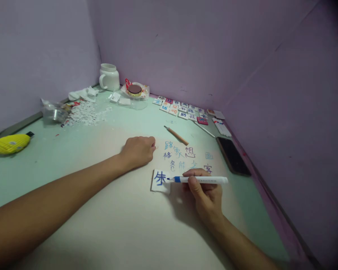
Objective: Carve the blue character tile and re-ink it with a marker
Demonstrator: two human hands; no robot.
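My right hand grips a white marker pen with a blue grip section, held nearly level. Its blue tip is at the right side of a small white square tile. A blue Chinese character stands on that tile, which lies flat on the table. Farther up and left, my left hand rests on the table in a fist; whether anything is inside is hidden. Between the hands and beyond the tile, several handwritten characters in blue, purple and black mark the tabletop.
A wooden-handled carving tool and a dark phone lie beyond my right hand. Rows of lettered tiles line the back wall. White shavings, a white mug and a yellow pouch are to the left.
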